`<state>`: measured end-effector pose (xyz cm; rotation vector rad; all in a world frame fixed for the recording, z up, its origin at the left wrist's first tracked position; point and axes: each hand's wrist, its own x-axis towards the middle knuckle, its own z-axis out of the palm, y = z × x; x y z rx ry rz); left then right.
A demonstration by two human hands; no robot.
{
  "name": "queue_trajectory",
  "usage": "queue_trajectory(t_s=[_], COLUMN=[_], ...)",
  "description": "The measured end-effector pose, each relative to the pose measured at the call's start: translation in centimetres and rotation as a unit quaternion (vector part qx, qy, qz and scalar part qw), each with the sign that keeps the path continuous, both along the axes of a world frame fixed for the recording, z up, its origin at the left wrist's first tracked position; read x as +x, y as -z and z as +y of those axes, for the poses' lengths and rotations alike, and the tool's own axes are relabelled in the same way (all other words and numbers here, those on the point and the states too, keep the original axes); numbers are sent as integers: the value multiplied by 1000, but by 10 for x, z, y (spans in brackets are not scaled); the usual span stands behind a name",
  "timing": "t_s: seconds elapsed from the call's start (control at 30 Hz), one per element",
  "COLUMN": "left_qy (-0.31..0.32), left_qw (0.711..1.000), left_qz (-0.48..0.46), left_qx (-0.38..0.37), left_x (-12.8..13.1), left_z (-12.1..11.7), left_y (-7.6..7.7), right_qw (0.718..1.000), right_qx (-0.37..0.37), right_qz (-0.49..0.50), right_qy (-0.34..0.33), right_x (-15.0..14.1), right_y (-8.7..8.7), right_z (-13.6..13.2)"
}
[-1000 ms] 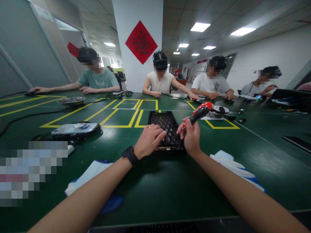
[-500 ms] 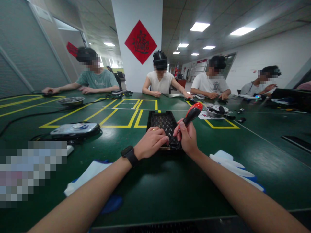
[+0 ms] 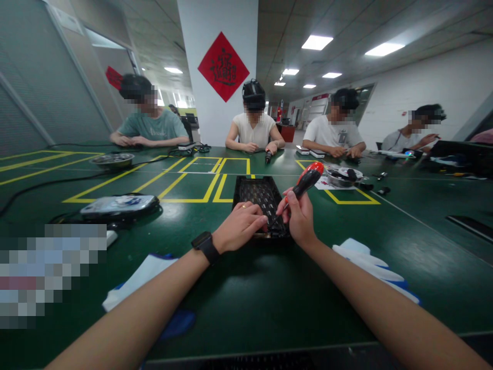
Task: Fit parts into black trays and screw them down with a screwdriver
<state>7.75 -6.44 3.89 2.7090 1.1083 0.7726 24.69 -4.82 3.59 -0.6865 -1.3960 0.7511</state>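
A black shallow casing (image 3: 254,191) lies on the green table (image 3: 246,293), its inner face dotted with rows of small pale spots. My left hand (image 3: 241,226) rests over its near left side, fingers bent together and gripping it, fingertips inside. In my right hand (image 3: 301,218) is a screwdriver (image 3: 308,180) with a red and black handle, held between thumb and fingers. It tilts, with handle up to the right and shaft down toward the casing's near right part. Where the tip touches is too dark to make out.
White and blue gloves (image 3: 370,264) lie right, another glove (image 3: 140,280) under my left forearm. A phone-like object (image 3: 119,204) and a metal bowl (image 3: 112,161) are left; a second bowl (image 3: 342,176) holds dark pieces at right. Several people sit opposite. Yellow tape marks the table.
My right hand has shifted slightly left and down with the screwdriver. My left fingers have moved nearer its tip. Opposite, the middle person's hand has drawn back holding a dark tool; the left person's arm has pulled in.
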Motion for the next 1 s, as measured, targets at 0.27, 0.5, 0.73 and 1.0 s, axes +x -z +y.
queue_trajectory(t_s=[0.27, 0.5, 0.73, 1.0], left_qy=[1, 4, 7, 2], left_qw=[1000, 1000, 1000, 1000], left_qz=[-2, -3, -4, -6], left_qx=[-2, -10, -15, -15], left_x=[0, 1, 1, 1], left_z=[0, -1, -1, -1], left_y=[0, -2, -3, -1], right_qw=[1000, 1000, 999, 998], right_qx=[-6, -13, -21, -21], right_qz=[8, 8, 26, 45], right_qy=[2, 7, 10, 27], right_x=[0, 0, 2, 2], right_y=[-1, -1, -3, -3], right_z=[0, -1, 0, 2])
